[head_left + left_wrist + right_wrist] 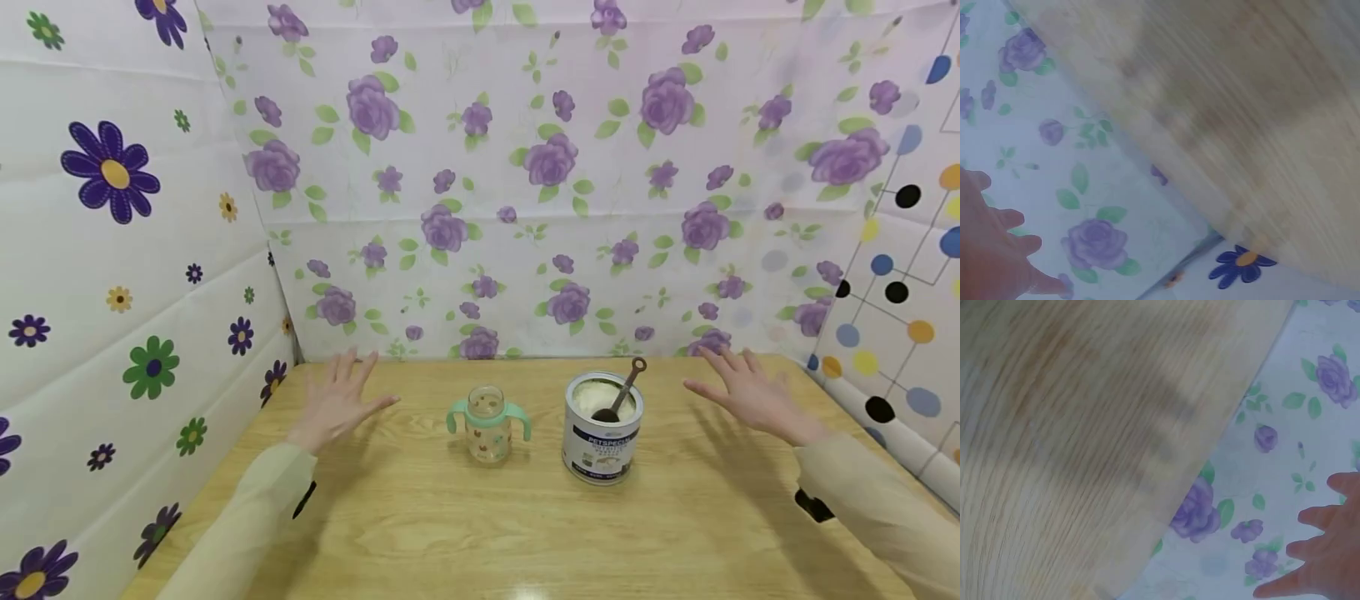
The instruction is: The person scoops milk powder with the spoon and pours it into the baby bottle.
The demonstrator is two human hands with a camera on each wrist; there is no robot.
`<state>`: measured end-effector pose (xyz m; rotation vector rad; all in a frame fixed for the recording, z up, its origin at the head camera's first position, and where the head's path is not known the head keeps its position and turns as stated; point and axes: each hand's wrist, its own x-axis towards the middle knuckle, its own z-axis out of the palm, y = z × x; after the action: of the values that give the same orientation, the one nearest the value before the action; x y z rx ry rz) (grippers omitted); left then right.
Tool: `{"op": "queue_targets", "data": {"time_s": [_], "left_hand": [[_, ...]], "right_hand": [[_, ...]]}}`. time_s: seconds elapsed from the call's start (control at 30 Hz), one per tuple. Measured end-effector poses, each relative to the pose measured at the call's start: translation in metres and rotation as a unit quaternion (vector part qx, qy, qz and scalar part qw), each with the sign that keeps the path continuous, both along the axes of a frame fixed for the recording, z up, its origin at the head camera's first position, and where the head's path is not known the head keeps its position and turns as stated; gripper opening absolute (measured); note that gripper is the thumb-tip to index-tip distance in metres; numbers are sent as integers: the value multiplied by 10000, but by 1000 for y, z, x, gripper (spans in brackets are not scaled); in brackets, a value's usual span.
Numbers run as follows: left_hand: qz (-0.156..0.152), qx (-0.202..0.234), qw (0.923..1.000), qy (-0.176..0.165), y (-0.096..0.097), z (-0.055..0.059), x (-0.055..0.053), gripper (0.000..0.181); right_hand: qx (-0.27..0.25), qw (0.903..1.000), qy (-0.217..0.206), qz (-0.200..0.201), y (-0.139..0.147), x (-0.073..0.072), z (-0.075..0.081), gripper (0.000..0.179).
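Fingers spread, my left hand (335,402) is held over the left side of the table and holds nothing. On the right side, my right hand (756,398) is spread the same way, also holding nothing. Between them stands a clear baby bottle (489,433) with a mint-green collar and two side handles, upright and without a lid. To its right is an open milk powder can (602,446), white with dark bands. Pale powder (596,398) fills it near the top, and a dark brown scoop (621,396) leans in it, handle up past the rim.
The light wood table (465,533) reaches back to a curtain (517,250) printed with purple roses. A flowered sheet (120,275) hangs along the left, and a dotted sheet (900,333) along the right.
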<state>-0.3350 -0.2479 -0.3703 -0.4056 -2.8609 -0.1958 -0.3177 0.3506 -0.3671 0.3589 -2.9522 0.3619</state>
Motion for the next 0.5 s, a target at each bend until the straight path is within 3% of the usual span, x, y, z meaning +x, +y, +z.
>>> {"op": "queue_targets", "data": {"time_s": [0.13,0.27,0.5], "left_hand": [[-99,32,9999,-70,16,10,-3,89],[-317,13,9995,72,35,18,-5,89],[-671,94,9975,182,73,35,-6,90]], "right_hand": [[-612,9977,18,287,-6,-5,8,80],[-1033,9933,21,524,-15,-12,12,77],[-1694,9825,-281,721,-30,-16,18,72]]}}
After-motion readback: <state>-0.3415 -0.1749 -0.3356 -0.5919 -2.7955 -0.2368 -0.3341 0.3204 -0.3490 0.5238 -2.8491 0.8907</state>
